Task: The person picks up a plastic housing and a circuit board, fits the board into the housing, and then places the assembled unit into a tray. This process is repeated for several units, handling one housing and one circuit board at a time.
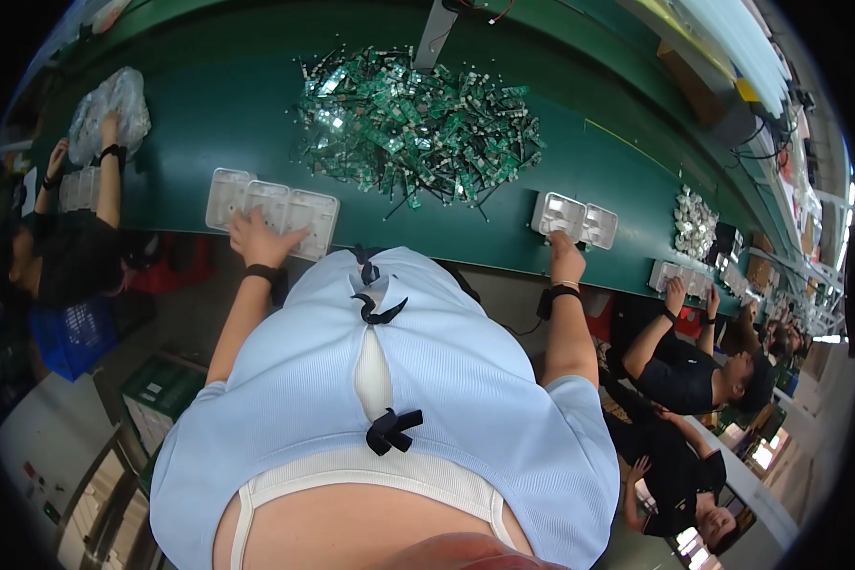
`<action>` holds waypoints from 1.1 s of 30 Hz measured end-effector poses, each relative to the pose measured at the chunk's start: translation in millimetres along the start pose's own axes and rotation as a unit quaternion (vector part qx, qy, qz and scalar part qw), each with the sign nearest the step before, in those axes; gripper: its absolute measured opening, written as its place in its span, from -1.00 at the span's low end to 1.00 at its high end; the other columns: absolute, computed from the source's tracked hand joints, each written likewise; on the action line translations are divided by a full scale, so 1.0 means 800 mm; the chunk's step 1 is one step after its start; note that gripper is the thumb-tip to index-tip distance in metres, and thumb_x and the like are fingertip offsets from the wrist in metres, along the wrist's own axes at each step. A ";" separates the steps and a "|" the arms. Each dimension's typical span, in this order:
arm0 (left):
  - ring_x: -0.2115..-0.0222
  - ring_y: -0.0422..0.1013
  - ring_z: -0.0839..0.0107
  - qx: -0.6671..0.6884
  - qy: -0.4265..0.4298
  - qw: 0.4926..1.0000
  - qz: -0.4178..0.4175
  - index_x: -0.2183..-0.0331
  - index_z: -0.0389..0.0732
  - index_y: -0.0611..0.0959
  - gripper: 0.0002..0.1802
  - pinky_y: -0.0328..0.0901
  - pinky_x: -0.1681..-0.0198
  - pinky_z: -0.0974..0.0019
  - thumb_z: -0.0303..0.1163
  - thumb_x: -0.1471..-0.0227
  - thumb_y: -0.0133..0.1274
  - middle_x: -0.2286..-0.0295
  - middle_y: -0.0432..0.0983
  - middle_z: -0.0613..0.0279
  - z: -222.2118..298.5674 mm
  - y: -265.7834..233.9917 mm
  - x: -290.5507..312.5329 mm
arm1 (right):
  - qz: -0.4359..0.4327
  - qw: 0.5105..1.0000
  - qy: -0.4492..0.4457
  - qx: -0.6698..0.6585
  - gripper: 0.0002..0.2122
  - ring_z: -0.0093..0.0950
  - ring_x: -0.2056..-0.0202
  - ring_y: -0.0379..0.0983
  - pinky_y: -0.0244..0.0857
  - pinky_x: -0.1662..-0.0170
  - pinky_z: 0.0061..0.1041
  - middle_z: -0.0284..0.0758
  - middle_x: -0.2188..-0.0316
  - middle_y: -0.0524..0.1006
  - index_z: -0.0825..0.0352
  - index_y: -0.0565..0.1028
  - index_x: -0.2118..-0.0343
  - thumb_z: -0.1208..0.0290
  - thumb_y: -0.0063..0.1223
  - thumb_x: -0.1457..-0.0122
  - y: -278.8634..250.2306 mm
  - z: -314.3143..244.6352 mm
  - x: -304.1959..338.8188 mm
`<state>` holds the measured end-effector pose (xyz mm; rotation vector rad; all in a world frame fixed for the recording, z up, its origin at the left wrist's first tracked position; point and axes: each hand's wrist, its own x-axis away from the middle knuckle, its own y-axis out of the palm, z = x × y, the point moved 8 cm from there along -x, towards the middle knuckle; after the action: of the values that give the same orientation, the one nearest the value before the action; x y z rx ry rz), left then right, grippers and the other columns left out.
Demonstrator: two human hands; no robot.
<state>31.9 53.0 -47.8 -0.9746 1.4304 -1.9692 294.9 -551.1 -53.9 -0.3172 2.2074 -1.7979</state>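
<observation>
Three shallow white plastic cases stand side by side near the table's front edge, their hollow sides up. My left hand lies over the middle and right ones, its fingers spread and thumb stretched out. Farther right, two more white plastic cases sit together at the edge. My right hand has its fingers drawn together on the near edge of the left one of these; the fingertips are partly hidden. Beyond my hands lies a big heap of green circuit boards with dark wires.
A grey post rises behind the heap on the green table. At far left a person handles a clear plastic bag. To the right, a co-worker works at white cases by a pile of small white parts. Another person stands nearby.
</observation>
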 end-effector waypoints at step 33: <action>-0.35 -0.15 -0.20 0.033 0.149 0.987 0.048 -0.19 -0.18 0.42 0.13 -0.22 -0.31 -0.37 0.20 0.33 0.44 -0.31 -0.06 -0.24 0.102 0.032 0.093 | -0.223 0.551 0.166 -0.787 -0.88 -0.57 0.34 0.52 0.41 0.29 -0.64 -0.42 0.33 0.59 0.33 0.57 0.14 0.44 0.12 -0.33 0.065 -0.272 -0.233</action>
<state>51.5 -58.4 -38.7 -0.5877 1.5243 -2.1420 394.1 -277.7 -50.1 -0.9085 3.4954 0.8058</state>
